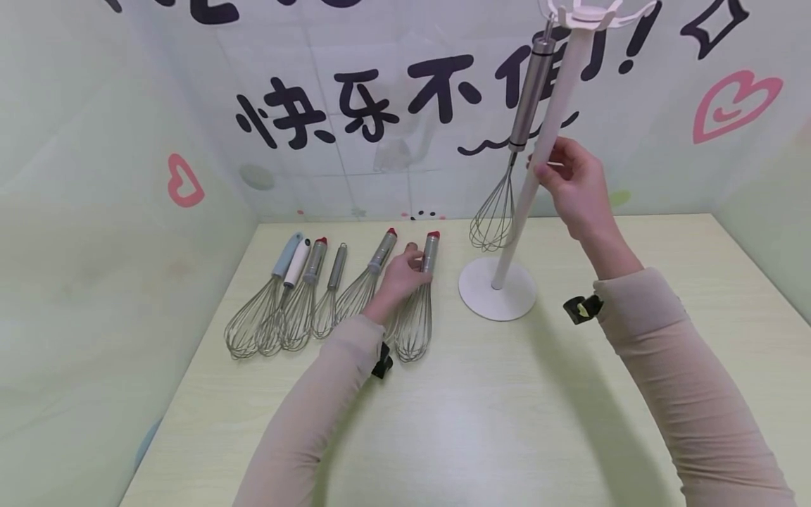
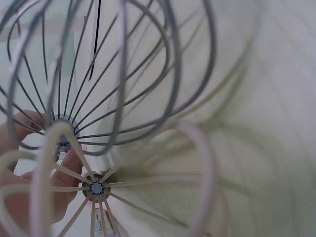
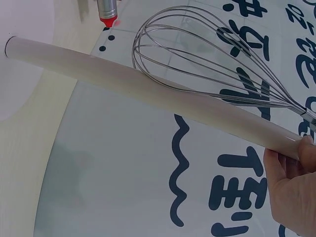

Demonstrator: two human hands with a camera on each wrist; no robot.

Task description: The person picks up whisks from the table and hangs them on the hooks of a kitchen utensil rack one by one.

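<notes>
On the table, my left hand (image 1: 400,279) grips a red-tipped metal-handled whisk (image 1: 430,253) low on the handle, near the wires. Fingers (image 2: 29,123) show on both sides of its neck in the left wrist view. Beside it lies a second whisk with pale wires (image 2: 148,178), its handle mostly hidden by the hand. My right hand (image 1: 578,184) holds the white pole (image 1: 560,95) of an upright stand between thumb and fingers. A long steel-handled whisk (image 1: 529,98) hangs from the stand's top, its wires beside the pole.
Several more whisks lie in a row at the left: one blue-handled (image 1: 288,253), one white-handled (image 1: 298,262), others metal. The stand's round base (image 1: 475,299) is right of them. Hooks (image 1: 624,15) spread from its top. A lettered backdrop (image 1: 380,190) stands behind the table.
</notes>
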